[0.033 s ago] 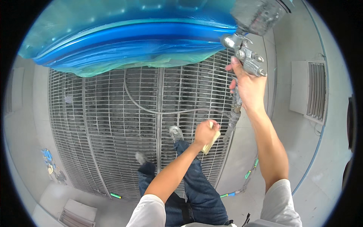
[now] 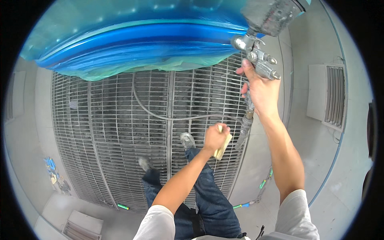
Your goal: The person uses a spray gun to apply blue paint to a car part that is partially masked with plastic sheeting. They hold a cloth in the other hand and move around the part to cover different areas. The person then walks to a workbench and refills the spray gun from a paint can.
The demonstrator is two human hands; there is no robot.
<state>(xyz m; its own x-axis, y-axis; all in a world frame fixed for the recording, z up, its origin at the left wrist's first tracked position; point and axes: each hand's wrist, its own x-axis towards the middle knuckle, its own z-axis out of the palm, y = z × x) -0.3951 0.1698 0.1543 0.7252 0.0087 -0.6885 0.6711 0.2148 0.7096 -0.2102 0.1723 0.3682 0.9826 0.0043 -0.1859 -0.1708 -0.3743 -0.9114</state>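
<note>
The right hand (image 2: 262, 93) is wrapped around the spray gun (image 2: 256, 59), at the right end of the blue panel (image 2: 140, 33); whether they touch, I cannot tell. Below the panel, the left hand (image 2: 215, 138) is closed on a yellow cloth (image 2: 223, 148). If the wrist tips, paint could, I think, drip onto the panel; the hose (image 2: 172, 119) below it could catch a shoe (image 2: 187, 141). The palm hides the gun's handle; the cup (image 2: 269, 18) is cut off above.

No lettering or numbers can be read; a faint mark (image 2: 149, 218) on the left sleeve (image 2: 159, 225) is too small to make out.
</note>
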